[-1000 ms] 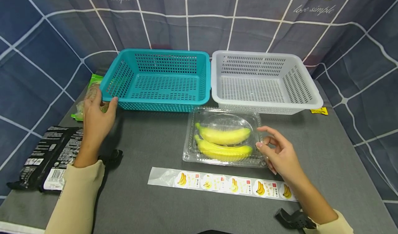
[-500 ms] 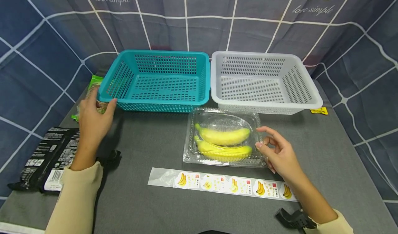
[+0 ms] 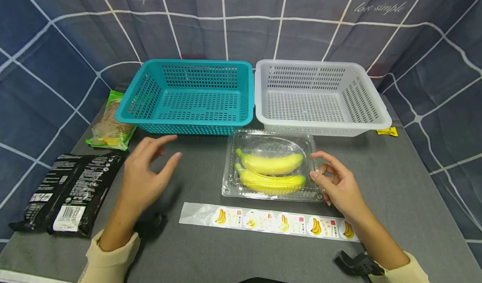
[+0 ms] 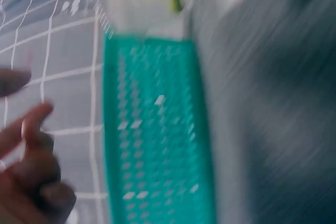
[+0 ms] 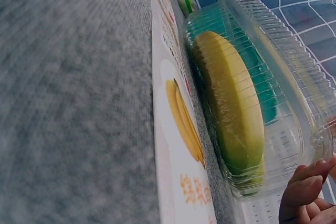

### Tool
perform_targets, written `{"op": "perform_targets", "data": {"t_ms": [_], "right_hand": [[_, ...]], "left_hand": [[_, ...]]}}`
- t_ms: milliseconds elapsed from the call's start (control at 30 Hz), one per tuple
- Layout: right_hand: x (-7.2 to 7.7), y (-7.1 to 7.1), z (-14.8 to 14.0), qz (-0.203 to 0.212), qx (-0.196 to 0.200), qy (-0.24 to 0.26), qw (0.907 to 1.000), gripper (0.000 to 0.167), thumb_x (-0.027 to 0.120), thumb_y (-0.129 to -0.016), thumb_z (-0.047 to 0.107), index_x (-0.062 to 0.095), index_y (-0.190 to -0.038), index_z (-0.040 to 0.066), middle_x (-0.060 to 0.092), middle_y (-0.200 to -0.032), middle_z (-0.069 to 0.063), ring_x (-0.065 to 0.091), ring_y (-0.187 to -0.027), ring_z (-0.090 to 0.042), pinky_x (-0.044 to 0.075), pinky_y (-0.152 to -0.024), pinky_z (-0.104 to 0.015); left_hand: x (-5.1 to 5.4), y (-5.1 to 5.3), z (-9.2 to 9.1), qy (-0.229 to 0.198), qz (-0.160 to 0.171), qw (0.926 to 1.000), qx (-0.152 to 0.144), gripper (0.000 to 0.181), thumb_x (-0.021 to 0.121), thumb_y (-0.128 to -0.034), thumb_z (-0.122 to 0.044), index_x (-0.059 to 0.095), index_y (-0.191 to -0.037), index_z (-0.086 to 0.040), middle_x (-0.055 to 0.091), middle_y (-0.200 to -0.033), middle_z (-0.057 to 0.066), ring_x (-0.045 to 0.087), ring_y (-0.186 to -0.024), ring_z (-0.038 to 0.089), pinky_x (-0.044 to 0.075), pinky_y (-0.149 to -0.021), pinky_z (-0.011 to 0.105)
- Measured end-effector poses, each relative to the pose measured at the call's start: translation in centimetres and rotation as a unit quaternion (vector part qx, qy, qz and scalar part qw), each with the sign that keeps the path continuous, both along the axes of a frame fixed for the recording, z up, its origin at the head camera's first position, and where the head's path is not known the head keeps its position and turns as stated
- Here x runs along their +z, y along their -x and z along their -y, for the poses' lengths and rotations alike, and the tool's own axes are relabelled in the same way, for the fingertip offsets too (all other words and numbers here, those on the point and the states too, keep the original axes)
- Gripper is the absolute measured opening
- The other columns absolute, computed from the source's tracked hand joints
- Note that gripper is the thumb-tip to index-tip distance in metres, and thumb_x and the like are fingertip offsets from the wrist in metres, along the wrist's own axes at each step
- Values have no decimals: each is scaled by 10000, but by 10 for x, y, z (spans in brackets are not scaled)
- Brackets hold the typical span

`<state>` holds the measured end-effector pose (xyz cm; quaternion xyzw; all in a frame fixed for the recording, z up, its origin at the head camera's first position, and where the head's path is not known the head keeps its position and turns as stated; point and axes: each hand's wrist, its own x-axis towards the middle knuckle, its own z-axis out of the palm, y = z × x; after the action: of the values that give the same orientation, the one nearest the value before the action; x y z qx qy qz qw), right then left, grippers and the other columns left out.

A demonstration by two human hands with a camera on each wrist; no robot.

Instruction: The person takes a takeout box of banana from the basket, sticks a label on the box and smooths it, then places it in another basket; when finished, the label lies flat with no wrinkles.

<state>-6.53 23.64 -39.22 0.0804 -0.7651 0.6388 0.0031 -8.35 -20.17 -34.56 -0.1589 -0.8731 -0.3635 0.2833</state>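
Observation:
A clear plastic clamshell box (image 3: 271, 145) with two bananas (image 3: 271, 164) inside lies in the middle of the table. My right hand (image 3: 340, 187) holds the box's right edge between thumb and fingers; in the right wrist view its fingers (image 5: 307, 190) are bent at the box's corner. In front of the box lies a strip of banana stickers (image 3: 271, 222). My left hand (image 3: 144, 178) is above the table, left of the box, thumb and forefinger apart and nothing between them. The left wrist view is blurred.
A teal basket (image 3: 188, 128) and a white basket (image 3: 320, 128) stand side by side behind the box. At the left lie a green-and-clear bag of brown food (image 3: 113, 124) and a black packet (image 3: 71, 191). A small yellow packet (image 3: 388, 131) lies beside the white basket.
My left hand has come away from the teal basket's left front corner, moving right and toward me. The basket's left end sits slightly further left. The right hand and box have stayed put.

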Motion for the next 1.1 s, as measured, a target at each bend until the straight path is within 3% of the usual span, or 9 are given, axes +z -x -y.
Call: {"op": "perform_targets", "data": {"t_ms": [100,200,333,467,667,900,1100], "right_hand": [[2,0,-2,-49,-54,-91,9999,466,644,-1000,26,523,-1446,76,529,-827,-67,396,-387,-138,384,-343,-337],[4,0,-4,-104,-15,-203,9997,471,640,-1002,25,513,-1454,66,529,-827,-76,403,-393,-162,391,-352,-342],[4,0,-6,-84,116,-333,9993,464,631,-1009,31,507,-1455,65,523,-843,-77,397,-401,-159,392,-362,-345],[-2,0,-3,-31,319,-340,9989,464,631,-1010,33,510,-1455,84,517,-873,-77,382,-403,-157,396,-368,-348],[-6,-7,0,-68,418,-279,9987,469,632,-1007,23,507,-1455,76,514,-867,-84,376,-397,-168,403,-368,-353],[-3,-5,-4,-197,138,-338,9991,469,643,-1000,22,522,-1447,95,521,-861,-79,374,-403,-159,397,-369,-348],[-3,0,-1,-231,85,-231,9994,468,641,-1003,25,522,-1449,102,512,-857,-83,380,-406,-160,400,-374,-351]], "left_hand": [[-14,-10,-16,500,578,9918,-1019,277,797,-883,-88,737,-1151,-127,544,-854,-44,509,-760,128,429,-701,213],[-29,-18,-30,1005,1413,9691,-1754,163,796,-914,-192,729,-1063,-192,538,-844,-110,500,-718,75,430,-639,228],[-44,-31,-40,1434,2296,9379,-2171,159,799,-913,-320,721,-1031,-247,552,-867,-143,522,-752,50,441,-664,252],[-49,-45,-40,1606,2748,9193,-2316,202,799,-894,-409,705,-1026,-288,544,-884,-167,518,-781,31,438,-686,254],[-51,-57,-42,1783,2924,9051,-2519,236,813,-863,-456,681,-992,-309,509,-867,-194,495,-770,0,415,-672,234],[-50,-41,-48,1763,2784,9047,-2702,235,868,-835,-295,680,-972,-260,512,-855,-157,500,-757,29,431,-672,220],[-45,-30,-45,1847,2698,9021,-2816,246,864,-840,-284,665,-985,-265,525,-907,-152,511,-800,38,446,-697,228]]}}
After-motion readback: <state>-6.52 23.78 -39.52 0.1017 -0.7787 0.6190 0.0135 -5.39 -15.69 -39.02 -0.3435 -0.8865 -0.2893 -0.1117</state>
